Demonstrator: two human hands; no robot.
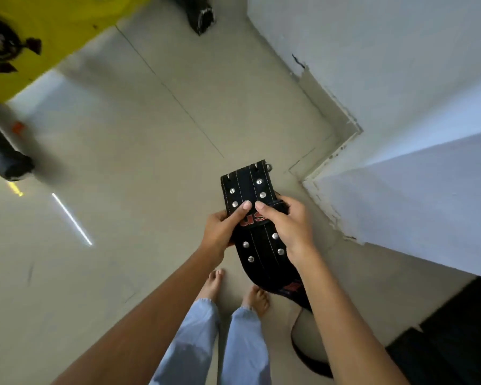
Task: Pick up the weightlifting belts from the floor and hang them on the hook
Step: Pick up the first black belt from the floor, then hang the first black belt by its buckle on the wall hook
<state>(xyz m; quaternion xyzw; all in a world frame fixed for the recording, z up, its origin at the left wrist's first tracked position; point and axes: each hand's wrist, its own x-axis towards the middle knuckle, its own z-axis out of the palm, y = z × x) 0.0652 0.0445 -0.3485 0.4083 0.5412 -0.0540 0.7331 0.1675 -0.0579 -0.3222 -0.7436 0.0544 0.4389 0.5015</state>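
Observation:
A black weightlifting belt [247, 187] with white stitching, silver rivets and red lettering is held up in front of me, above the floor. My left hand [224, 227] grips its left edge, thumb on top. My right hand [286, 225] grips its right edge, thumb across the face. The belt's buckle end points away from me; its other end curves down behind my right forearm and loops low near the floor [303, 354]. No hook is in view.
Beige tiled floor [139, 168] all around. A white wall corner [400, 168] juts out at the right. A yellow object [47, 31] and a dark cylinder [3, 154] are at the left. A black item [202, 15] lies at the far top. Black mats [456, 337] sit bottom right. My bare feet are below.

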